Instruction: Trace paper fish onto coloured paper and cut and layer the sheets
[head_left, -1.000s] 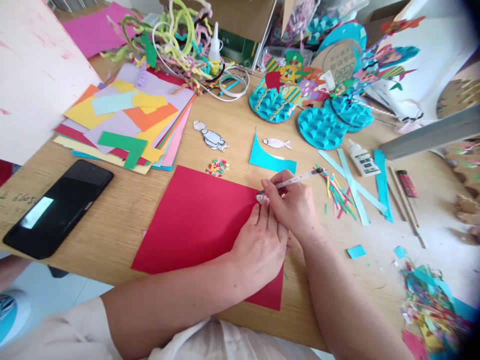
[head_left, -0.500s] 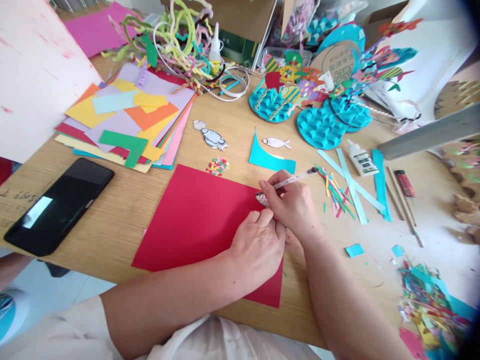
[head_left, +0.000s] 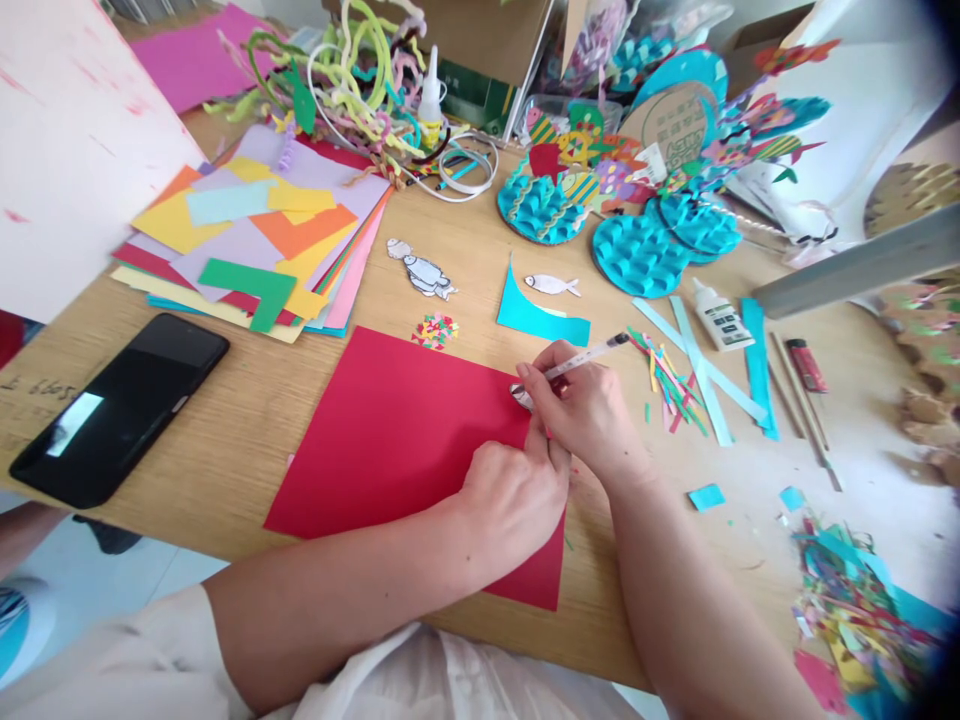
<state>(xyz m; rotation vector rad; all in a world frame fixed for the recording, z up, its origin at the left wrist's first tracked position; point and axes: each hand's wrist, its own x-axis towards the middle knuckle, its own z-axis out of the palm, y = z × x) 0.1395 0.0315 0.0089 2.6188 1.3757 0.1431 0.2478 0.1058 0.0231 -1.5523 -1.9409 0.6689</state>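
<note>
A sheet of red paper (head_left: 390, 430) lies on the table under both hands. My right hand (head_left: 585, 415) is closed round a white pencil (head_left: 592, 355), its lower tip down by a small paper fish cutout (head_left: 520, 396) at the sheet's upper right edge. Most of the cutout is hidden by my fingers. My left hand (head_left: 517, 490) rests on the red sheet just below, fingers bent and pressing the cutout down against it. Past the sheet lie a white paper fish (head_left: 553, 285), grey fish cutouts (head_left: 427, 277) and a curved blue paper scrap (head_left: 540, 318).
Stacked coloured paper (head_left: 232, 240) and a black phone (head_left: 120, 410) are on the left. To the right are thin paper strips (head_left: 679, 390), a white glue bottle (head_left: 721, 315), wooden sticks (head_left: 810, 400) and a heap of scraps (head_left: 862, 600). Blue scalloped discs (head_left: 637, 255) stand behind.
My left hand's knuckles have shifted slightly down and its index finger has straightened toward the cutout. The pencil's upper end has moved slightly left. The other things stay in place.
</note>
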